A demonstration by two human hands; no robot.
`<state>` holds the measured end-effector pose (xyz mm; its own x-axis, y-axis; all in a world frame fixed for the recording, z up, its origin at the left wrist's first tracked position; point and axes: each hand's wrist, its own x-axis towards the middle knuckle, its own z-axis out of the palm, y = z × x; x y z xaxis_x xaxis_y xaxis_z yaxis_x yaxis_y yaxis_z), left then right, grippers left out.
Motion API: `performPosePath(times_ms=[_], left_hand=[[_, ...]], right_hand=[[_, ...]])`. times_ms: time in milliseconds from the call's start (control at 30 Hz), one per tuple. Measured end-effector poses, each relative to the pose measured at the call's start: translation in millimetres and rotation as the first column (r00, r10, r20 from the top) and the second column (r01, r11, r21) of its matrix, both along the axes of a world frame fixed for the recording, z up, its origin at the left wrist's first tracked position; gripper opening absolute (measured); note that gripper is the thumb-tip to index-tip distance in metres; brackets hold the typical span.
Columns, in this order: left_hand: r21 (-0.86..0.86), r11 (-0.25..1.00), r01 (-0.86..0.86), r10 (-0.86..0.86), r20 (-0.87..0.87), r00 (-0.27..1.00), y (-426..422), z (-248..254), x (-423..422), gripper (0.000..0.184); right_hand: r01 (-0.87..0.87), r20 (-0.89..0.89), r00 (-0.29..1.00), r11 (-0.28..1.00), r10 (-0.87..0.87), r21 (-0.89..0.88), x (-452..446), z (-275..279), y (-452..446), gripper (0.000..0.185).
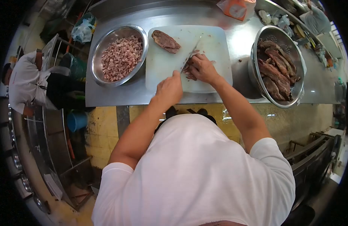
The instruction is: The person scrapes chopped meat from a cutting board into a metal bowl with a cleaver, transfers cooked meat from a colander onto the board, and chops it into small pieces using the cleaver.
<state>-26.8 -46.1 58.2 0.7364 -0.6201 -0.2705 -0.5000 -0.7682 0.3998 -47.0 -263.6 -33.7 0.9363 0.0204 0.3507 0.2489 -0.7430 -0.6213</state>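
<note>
My left hand (169,88) is closed around the handle of a knife (193,51), whose blade slants up and to the right across the white cutting board (159,81). Close beside the blade, my right hand (203,67) has its fingers bent down onto cut pieces of meat (190,74), pressing them to the board. A larger brown slab of meat (166,41) lies apart near the board's upper left. Small scraps are scattered by the knife. My right fingertips are partly hidden.
Left of the board, a steel bowl (144,56) holds finely diced meat (121,58). On the right, a steel colander (257,81) contains several meat slabs (275,67). An orange-and-white scale (236,9) stands behind on the steel counter (241,41). Another person (25,83) works at far left.
</note>
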Motion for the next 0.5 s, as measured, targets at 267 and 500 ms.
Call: performPosePath(times_ms=[267,500], left_hand=[[0.122,0.993,-0.006,0.01,-0.029,1.0,2.4,50.2,-17.5,0.018],[0.02,1.0,-0.008,0.008,0.029,1.0,-11.7,16.7,-1.5,0.017]], right_hand=[[-0.121,0.009,0.993,0.991,0.122,-0.06,-8.1,7.3,-7.5,0.039],[-0.104,0.032,0.994,0.994,0.105,-0.035,-9.0,4.2,-5.8,0.032]])
